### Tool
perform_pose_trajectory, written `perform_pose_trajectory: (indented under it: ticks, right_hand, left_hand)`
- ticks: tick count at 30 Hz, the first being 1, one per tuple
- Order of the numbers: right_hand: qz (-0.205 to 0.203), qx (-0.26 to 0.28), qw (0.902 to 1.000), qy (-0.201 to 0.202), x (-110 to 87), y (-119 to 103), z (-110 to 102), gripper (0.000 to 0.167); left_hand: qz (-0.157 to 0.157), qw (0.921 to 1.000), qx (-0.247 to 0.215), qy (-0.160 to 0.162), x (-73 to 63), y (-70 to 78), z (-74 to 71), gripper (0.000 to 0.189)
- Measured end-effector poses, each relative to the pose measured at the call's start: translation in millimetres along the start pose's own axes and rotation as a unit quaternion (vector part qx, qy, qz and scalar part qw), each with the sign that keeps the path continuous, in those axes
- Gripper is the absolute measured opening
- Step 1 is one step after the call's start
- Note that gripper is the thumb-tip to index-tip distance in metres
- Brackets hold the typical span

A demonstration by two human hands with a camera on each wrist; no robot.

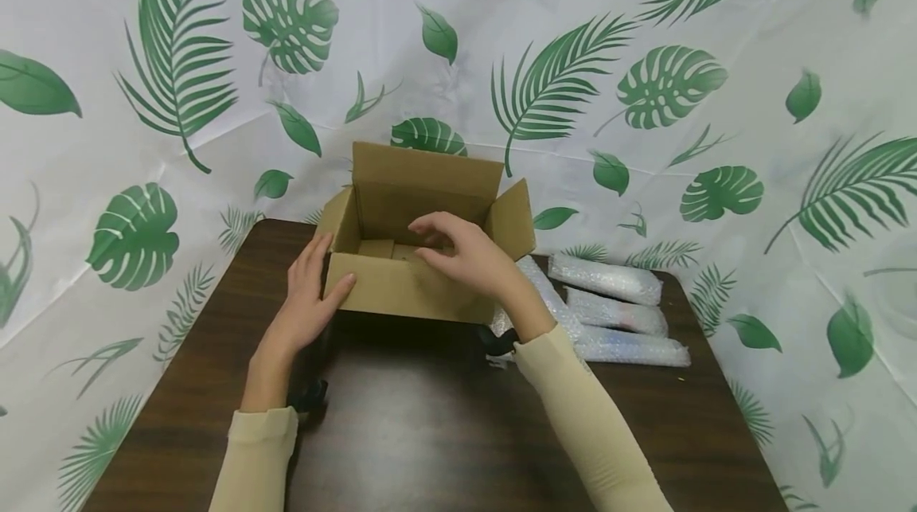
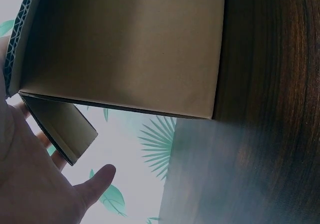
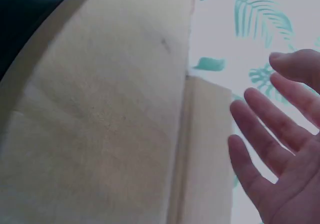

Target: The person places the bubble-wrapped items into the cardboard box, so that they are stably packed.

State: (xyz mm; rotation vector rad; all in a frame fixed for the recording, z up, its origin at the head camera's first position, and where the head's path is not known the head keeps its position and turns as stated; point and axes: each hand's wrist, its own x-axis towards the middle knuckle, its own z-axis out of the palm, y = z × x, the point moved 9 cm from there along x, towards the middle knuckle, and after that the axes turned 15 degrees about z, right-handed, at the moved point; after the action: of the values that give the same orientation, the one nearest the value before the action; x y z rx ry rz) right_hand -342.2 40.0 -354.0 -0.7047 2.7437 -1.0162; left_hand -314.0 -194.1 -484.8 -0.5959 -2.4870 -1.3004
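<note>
A brown cardboard box [image 1: 394, 287] stands on the table with its top flaps spread, its inside facing up. My left hand [image 1: 308, 297] rests on the box's left front corner, fingers straight along the left side and thumb near the front panel. In the left wrist view, a flap [image 2: 62, 124] passes in front of those fingers while the thumb stands apart from it. Over the box's opening hovers my right hand [image 1: 469, 253], palm down, fingers loosely bent with nothing in them. The right wrist view shows its fingers spread beside the cardboard.
Several bubble-wrapped packs [image 1: 609, 279] lie on the table to the right of the box, one partly behind my right forearm. The dark wooden table [image 1: 401, 432] backs onto a white leaf-print sheet [image 1: 458, 90]. A right flap [image 1: 512, 221] sticks outward.
</note>
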Motion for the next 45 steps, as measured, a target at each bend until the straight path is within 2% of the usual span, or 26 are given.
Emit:
perform_pose_trajectory:
  ticks: [6, 11, 16, 18, 21, 24, 26, 27, 30, 33, 35, 37, 41, 45]
  right_hand:
    - [-0.039, 0.026, 0.9952, 0.086, -41.6, -4, -22, 0.035]
    - [-0.082, 0.074, 0.9788, 0.172, -80.6, 7, -37, 0.030]
    - [-0.119, 0.142, 0.9444, 0.272, -115.7, 25, -47, 0.025]
    - [-0.118, 0.158, 0.9288, 0.314, -126.0, 37, -49, 0.023]
    - [-0.095, 0.190, 0.9042, 0.371, -141.4, 61, -53, 0.020]
    - [-0.028, 0.222, 0.8842, 0.410, -154.6, 94, -53, 0.016]
    - [0.037, 0.231, 0.8803, 0.413, -158.0, 117, -48, 0.015]
    - [0.075, 0.229, 0.8821, 0.405, -157.3, 129, -44, 0.016]
    - [0.188, 0.197, 0.8972, 0.348, -148.8, 163, -23, 0.024]
    - [0.260, 0.147, 0.9177, 0.261, -135.9, 187, 4, 0.041]
    - [0.282, 0.109, 0.9284, 0.216, -129.2, 195, 20, 0.052]
    - [0.293, 0.071, 0.9345, 0.190, -124.2, 200, 32, 0.060]
    - [0.315, 0.009, 0.9325, 0.177, -117.7, 205, 45, 0.065]
    - [0.337, -0.016, 0.9258, 0.171, -113.4, 209, 52, 0.076]
  left_hand:
    - [0.007, 0.9999, -0.004, 0.013, 1.4, 3.8, -3.4, 0.087]
    - [0.013, 0.9997, -0.008, 0.019, -1.2, 2.8, -1.2, 0.086]
    - [0.021, 0.9992, -0.017, 0.031, -3.2, 2.6, 3.6, 0.084]
    - [0.023, 0.9989, -0.020, 0.035, -3.5, 3.2, 3.7, 0.083]
    - [0.023, 0.9989, -0.023, 0.035, -2.5, 4.2, 4.2, 0.083]
    - [0.026, 0.9988, -0.018, 0.036, -1.2, 4.3, 4.4, 0.082]
    - [0.027, 0.9988, -0.014, 0.038, -0.9, 3.6, 3.9, 0.082]
    - [0.028, 0.9987, -0.012, 0.041, -0.9, 3.1, 3.1, 0.082]
    - [0.029, 0.9984, -0.010, 0.048, -1.7, 2.5, 0.6, 0.081]
    - [0.034, 0.9980, -0.008, 0.054, -1.6, 2.5, -0.7, 0.081]
    - [0.036, 0.9978, -0.007, 0.055, -1.8, 2.1, -0.3, 0.081]
    - [0.037, 0.9977, -0.005, 0.056, -2.1, 1.2, 0.3, 0.080]
    - [0.038, 0.9975, -0.005, 0.060, -2.7, 0.6, 0.7, 0.080]
    - [0.040, 0.9973, -0.003, 0.062, -2.8, 1.2, 0.1, 0.080]
